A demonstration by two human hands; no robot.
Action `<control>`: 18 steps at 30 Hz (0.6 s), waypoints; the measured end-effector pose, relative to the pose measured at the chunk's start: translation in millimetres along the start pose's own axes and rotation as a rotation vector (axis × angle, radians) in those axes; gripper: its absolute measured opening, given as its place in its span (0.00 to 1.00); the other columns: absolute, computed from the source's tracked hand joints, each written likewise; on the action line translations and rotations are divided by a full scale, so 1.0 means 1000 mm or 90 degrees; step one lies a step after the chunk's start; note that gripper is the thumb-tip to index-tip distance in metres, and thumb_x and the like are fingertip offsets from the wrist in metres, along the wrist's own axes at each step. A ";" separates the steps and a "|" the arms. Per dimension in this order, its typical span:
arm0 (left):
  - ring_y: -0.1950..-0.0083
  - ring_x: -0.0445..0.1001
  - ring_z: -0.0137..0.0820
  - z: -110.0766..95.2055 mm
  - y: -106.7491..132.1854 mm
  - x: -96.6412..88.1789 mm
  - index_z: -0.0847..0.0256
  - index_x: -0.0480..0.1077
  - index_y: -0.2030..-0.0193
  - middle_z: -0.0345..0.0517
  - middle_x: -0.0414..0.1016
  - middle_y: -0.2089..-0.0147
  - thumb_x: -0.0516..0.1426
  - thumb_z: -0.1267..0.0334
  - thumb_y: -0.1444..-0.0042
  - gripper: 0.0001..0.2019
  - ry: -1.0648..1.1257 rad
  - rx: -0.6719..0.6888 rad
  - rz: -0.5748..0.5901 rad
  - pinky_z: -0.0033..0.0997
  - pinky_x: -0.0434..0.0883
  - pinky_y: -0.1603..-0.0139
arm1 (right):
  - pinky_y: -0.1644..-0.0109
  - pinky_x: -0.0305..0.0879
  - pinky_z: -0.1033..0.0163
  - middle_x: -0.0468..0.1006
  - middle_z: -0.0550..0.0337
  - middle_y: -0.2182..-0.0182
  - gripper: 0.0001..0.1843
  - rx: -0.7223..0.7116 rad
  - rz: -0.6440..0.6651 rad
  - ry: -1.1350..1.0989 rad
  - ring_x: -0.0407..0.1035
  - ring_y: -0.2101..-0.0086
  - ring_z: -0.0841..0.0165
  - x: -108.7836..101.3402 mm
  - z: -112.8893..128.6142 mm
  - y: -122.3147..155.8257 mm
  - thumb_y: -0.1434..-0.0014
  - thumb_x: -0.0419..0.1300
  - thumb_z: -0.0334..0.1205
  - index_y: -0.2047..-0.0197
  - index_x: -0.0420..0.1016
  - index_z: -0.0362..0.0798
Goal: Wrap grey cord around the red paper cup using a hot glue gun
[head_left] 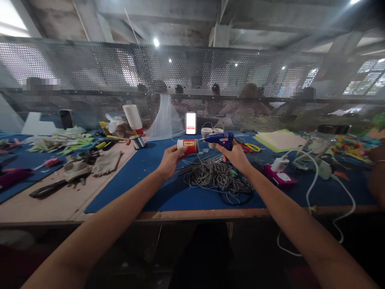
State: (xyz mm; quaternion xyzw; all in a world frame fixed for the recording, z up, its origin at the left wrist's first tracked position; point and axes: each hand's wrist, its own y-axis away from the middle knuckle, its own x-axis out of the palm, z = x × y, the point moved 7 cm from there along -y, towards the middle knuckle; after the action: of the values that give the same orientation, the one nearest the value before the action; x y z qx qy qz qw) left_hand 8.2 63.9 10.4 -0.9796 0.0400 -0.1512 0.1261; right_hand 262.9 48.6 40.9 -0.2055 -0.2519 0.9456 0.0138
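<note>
My left hand [170, 159] is closed on a red and white paper cup [190, 147], which lies on its side in the air with its end toward the right. In my right hand [234, 155] is a blue glue gun [218, 139], its nozzle pointing left at the end of the cup. Whether the nozzle touches the cup I cannot tell. Below both hands a loose heap of grey cord [215, 176] lies on the blue mat [129, 182]. Just behind the glue gun stands a white cup with wire loops [207, 131].
A stack of paper cups [132, 117] stands above a metal tin [137, 142] at the left. Work gloves [106, 163] and pliers [49, 188] lie nearby. To the right are coloured paper sheets [281, 140], a magenta power strip [279, 176] and a white cable [313, 188]. A lit phone [190, 123] stands behind.
</note>
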 end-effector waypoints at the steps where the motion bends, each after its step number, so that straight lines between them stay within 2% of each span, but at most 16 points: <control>1: 0.54 0.77 0.39 0.001 0.000 -0.001 0.63 0.81 0.59 0.52 0.82 0.56 0.71 0.55 0.55 0.19 0.011 -0.007 -0.003 0.38 0.74 0.52 | 0.68 0.65 0.61 0.71 0.67 0.83 0.22 0.014 0.021 -0.033 0.67 0.79 0.68 0.000 -0.003 -0.001 0.42 0.63 0.61 0.60 0.71 0.49; 4: 0.54 0.77 0.38 0.003 -0.002 -0.003 0.64 0.80 0.58 0.53 0.81 0.55 0.71 0.57 0.55 0.19 0.042 -0.025 -0.011 0.37 0.75 0.54 | 0.68 0.63 0.63 0.74 0.64 0.78 0.23 0.074 0.044 -0.076 0.68 0.75 0.69 -0.004 -0.018 -0.007 0.44 0.64 0.61 0.66 0.72 0.48; 8: 0.57 0.77 0.35 0.007 -0.004 -0.004 0.66 0.79 0.56 0.53 0.81 0.55 0.70 0.60 0.54 0.18 0.084 -0.048 -0.017 0.35 0.76 0.56 | 0.68 0.59 0.64 0.73 0.63 0.78 0.26 0.167 0.025 -0.010 0.65 0.74 0.70 -0.019 -0.043 -0.012 0.47 0.64 0.64 0.72 0.74 0.46; 11: 0.59 0.77 0.35 0.010 -0.006 -0.006 0.67 0.79 0.57 0.54 0.80 0.56 0.70 0.63 0.53 0.16 0.111 -0.064 -0.015 0.35 0.76 0.57 | 0.67 0.58 0.64 0.75 0.62 0.77 0.27 0.225 0.035 0.040 0.66 0.73 0.69 -0.028 -0.056 -0.013 0.49 0.65 0.65 0.70 0.77 0.46; 14: 0.59 0.76 0.35 0.011 -0.008 -0.006 0.66 0.79 0.58 0.54 0.80 0.57 0.69 0.64 0.51 0.13 0.134 -0.079 -0.006 0.35 0.76 0.59 | 0.67 0.58 0.63 0.76 0.60 0.77 0.26 0.254 0.043 0.121 0.68 0.72 0.67 -0.037 -0.067 -0.014 0.48 0.65 0.64 0.69 0.78 0.46; 18: 0.59 0.76 0.35 0.014 -0.009 -0.007 0.65 0.78 0.57 0.53 0.80 0.56 0.68 0.64 0.49 0.13 0.157 -0.099 -0.001 0.34 0.77 0.60 | 0.68 0.56 0.63 0.73 0.60 0.80 0.28 0.244 0.051 0.298 0.68 0.74 0.66 -0.048 -0.084 -0.018 0.45 0.61 0.65 0.78 0.72 0.48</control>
State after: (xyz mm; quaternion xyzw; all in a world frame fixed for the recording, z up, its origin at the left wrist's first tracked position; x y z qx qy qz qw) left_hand 6.3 76.6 -2.1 -0.9604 0.0658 -0.2673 0.0435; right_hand 338.5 97.8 2.0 -0.4214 -0.0507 0.9025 0.0731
